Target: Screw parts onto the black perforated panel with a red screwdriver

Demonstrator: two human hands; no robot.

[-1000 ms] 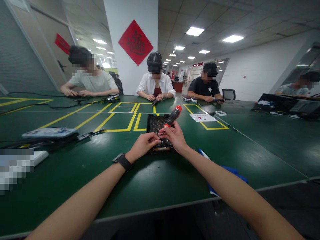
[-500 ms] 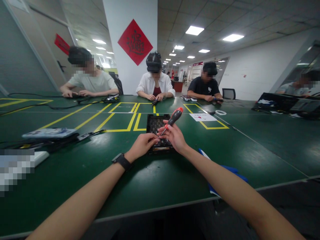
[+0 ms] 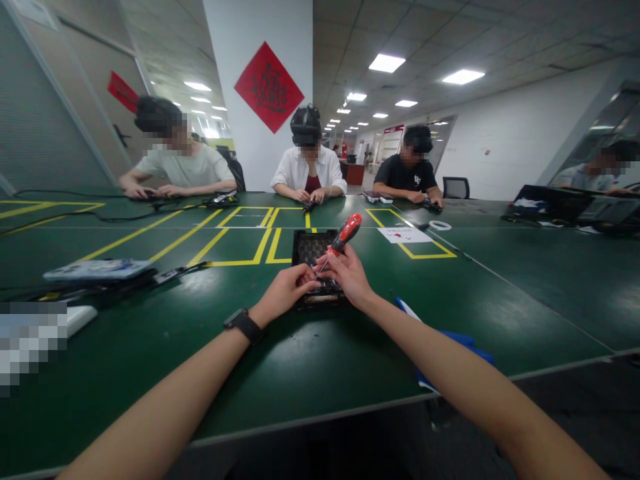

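Observation:
My right hand point(image 3: 346, 272) is closed around a screwdriver point(image 3: 346, 235) with a red and dark grey handle. The handle leans up to the right, and the thin metal shaft points down to the left. At the shaft's tip my left hand point(image 3: 290, 288) has its thumb and fingers pinched together; whatever small thing they hold is hidden. Both hands are over an open black case point(image 3: 305, 245) on the table. Its lid side shows a patterned inner surface, and the hands cover much of its near part. A dark watch sits on my left wrist.
The green table point(image 3: 260, 380) carries yellow tape outlines. Blue and white gloves point(image 3: 457, 340) lie by my right forearm. A light blue box-like item point(image 3: 100, 268) and cables are at left. A paper sheet point(image 3: 404, 235) and a tape roll point(image 3: 441, 226) lie beyond. Several people sit across.
The screwdriver has turned slightly in my right hand, showing more red on its handle, and its handle has shifted a little left. My left hand stays pinched near the tip.

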